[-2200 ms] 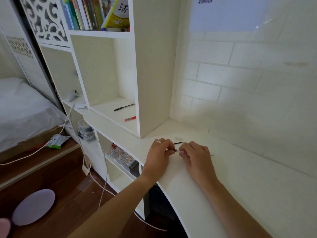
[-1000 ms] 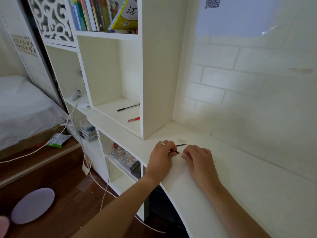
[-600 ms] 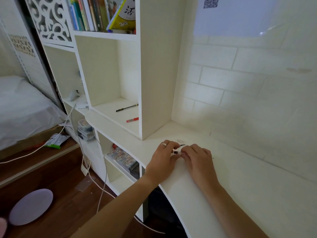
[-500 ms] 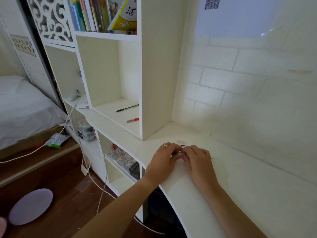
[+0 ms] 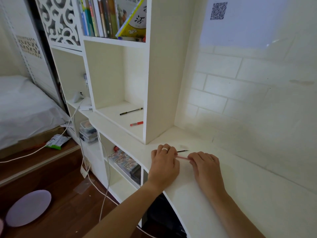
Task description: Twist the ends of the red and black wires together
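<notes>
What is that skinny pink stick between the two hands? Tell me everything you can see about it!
The pink stick is very thin and straight, pale pink to red, and looks like plastic, perhaps a pen refill. It lies nearly level just above the white desk. The left hand pinches one end and the right hand pinches the other, so only the short middle shows. A thin dark piece lies just behind it. Whether they touch cannot be told.

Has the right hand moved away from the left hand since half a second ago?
Yes. The right hand has drawn rightward along the desk, away from the shelf unit's upright panel; a thin pink rod now spans the gap to the left hand.
</notes>
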Available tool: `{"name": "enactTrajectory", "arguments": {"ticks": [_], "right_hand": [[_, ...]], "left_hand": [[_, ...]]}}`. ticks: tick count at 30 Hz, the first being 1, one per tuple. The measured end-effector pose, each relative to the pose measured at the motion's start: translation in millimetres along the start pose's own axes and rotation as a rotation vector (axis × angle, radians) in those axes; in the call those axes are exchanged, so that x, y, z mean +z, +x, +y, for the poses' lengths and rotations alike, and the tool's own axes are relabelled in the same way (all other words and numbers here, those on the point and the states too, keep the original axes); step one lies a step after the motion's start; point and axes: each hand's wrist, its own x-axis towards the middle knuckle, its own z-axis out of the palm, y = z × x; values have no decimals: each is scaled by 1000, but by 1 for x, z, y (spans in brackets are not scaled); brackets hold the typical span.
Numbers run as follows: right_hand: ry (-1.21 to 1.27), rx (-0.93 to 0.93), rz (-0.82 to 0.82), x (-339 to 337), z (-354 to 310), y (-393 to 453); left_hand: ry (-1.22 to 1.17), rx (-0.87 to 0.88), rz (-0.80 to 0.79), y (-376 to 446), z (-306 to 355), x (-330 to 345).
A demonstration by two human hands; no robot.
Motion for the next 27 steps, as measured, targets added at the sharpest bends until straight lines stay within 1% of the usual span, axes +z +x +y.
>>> {"name": "enactTrajectory", "arguments": {"ticks": [3,5,11,14,17,22,27], "right_hand": [[29,-36,-12,-1,-5,2],[25,-43,-26,0,-8,2],[-15,131,-27,-10,1,4],[-12,168,-49,-9,5,15],[21,205,-75,1,7,34],[42,220,-66,24,4,62],[-13,217,-185,42,10,75]], "left_hand": [[10,88,-61,1,1,1],[24,99,-72,1,-1,2],[87,-112,12,2,1,-1],[151,-167,18,2,2,-1],[189,-200,43,1,1,0],[183,-229,75,1,0,4],[181,-226,92,2,-3,8]]}}
